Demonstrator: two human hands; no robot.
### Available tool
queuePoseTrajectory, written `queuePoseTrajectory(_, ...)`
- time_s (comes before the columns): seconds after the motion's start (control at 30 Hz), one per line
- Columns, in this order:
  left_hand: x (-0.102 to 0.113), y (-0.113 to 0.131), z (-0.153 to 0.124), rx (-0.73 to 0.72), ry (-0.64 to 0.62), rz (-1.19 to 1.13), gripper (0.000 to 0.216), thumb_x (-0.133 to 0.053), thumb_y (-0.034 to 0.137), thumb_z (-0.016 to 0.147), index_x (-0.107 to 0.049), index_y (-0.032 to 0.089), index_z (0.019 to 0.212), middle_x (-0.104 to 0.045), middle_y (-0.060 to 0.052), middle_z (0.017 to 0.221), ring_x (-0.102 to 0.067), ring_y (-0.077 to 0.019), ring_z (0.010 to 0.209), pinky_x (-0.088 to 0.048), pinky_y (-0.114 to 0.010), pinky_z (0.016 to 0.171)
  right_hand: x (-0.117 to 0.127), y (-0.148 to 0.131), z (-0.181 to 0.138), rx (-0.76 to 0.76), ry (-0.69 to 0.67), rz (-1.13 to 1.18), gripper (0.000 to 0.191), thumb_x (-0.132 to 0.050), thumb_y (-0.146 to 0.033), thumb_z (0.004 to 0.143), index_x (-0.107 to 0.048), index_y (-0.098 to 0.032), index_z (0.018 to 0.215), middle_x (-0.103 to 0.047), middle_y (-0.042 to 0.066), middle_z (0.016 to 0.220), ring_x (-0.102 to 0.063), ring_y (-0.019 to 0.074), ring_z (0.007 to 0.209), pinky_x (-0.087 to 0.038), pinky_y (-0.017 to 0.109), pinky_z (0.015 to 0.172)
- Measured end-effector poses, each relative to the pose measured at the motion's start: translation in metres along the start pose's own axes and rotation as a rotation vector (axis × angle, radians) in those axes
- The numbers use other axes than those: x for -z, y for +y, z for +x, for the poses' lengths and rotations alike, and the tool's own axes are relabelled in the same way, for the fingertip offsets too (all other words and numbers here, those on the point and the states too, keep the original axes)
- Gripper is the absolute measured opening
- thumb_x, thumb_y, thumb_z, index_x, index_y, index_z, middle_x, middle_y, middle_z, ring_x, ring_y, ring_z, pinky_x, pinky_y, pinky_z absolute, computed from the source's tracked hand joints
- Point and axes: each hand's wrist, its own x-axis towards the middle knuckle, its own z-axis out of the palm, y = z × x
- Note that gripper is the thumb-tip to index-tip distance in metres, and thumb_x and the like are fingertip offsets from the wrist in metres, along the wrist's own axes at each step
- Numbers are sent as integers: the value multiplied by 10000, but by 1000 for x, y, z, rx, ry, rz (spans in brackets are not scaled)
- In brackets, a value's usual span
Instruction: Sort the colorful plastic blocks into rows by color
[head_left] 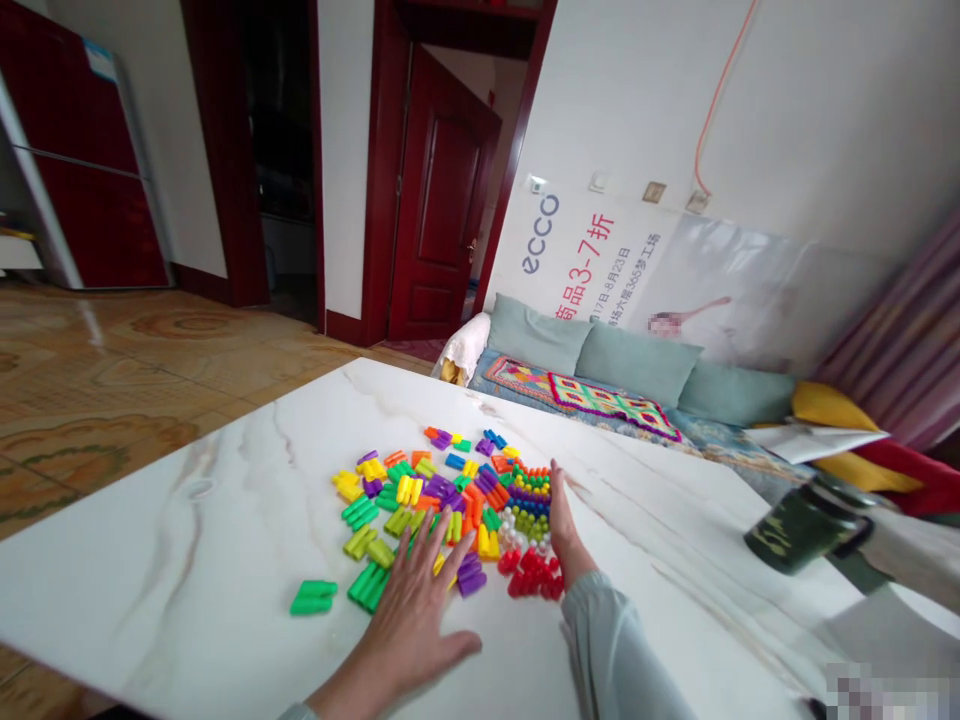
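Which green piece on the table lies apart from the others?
The leftmost green piece, left of the left hand. A gap of tabletop separates it, while the other green pieces lie among the cluster.

There are two hands (421, 612); one table (225, 530); one mug (791, 528); three grey-green cushions (637, 362); one refrigerator (79, 165); one open door (442, 200); one poster (637, 265); and plastic pieces (409, 490) and beads (534, 575) too crowded to count
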Motion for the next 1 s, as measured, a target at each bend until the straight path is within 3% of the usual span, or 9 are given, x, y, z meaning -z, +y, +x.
queuePoseTrajectory(0.13,0,1,0,24,-23,-32,1181,-799,534,594,-122,347,1544,-90,-61,1633,-104,-409,1473,-170,-611,1156,-28,-30,-9,-110,-128,72,937,-218,-858,801,-443,-198,1427,-515,157,1424,-495,278,1312,-376,490,1067)
queuePoseTrajectory(0.23,1,1,1,38,-19,-59,1195,-806,530,587,-115,341,1544,-48,-72,1637,-77,-404,1478,-144,-606,1162,-13,-51,-29,-107,-212,178,903,-200,-832,828,-440,-196,1423,-565,167,1371,-585,279,1215,-386,481,1049)
queuePoseTrajectory(0.3,1,0,0,43,-17,-75,1202,-812,538,578,-125,332,1543,-48,-85,1636,-72,-398,1480,-138,-595,1167,6,-55,-50,-66,-104,108,896,-245,-826,825,-490,-165,1377,-604,182,1316,-603,295,1181,-350,493,1071)
queuePoseTrajectory(0.37,0,0,0,44,-18,-79,1188,-809,549,581,-146,326,1541,-69,-94,1634,-81,-391,1480,-136,-589,1170,25,-50,-73,-60,6,-102,911,-339,-842,781,-555,-139,1319,-621,200,1284,-563,331,1218,-329,522,1079)
queuePoseTrajectory(0.47,-2,-1,0,46,-20,-59,1149,-787,595,595,-189,315,1535,-98,-92,1631,-97,-386,1479,-128,-588,1176,39,-31,-108,-111,-35,-292,852,-384,-794,808,-488,-193,1403,-509,171,1426,-474,344,1313,-409,527,1023)
queuePoseTrajectory(0.6,-2,1,0,58,-30,-5,1105,-753,640,622,-218,305,1530,-95,-87,1632,-85,-384,1481,-120,-594,1179,28,-15,-139,132,-155,-570,745,-445,-666,872,-427,-193,1447,-492,136,1449,-447,323,1342,-259,560,1144)
queuePoseTrajectory(0.7,-1,4,-2,53,-39,27,1075,-735,633,654,-207,310,1532,-98,-83,1632,-78,-374,1484,-123,-598,1176,19,-14,-146,216,-200,-696,730,-458,-613,891,-350,-202,1484,-488,116,1456,-439,304,1351,-156,588,1174)
queuePoseTrajectory(1.0,4,4,-4,12,-97,79,1001,-658,647,738,-181,284,1540,-153,-100,1621,-149,-365,1475,-125,-595,1176,20,-7,-148,196,-218,-808,693,-382,-534,948,-251,-166,1521,-406,120,1513,-357,268,1410,-172,538,1194)
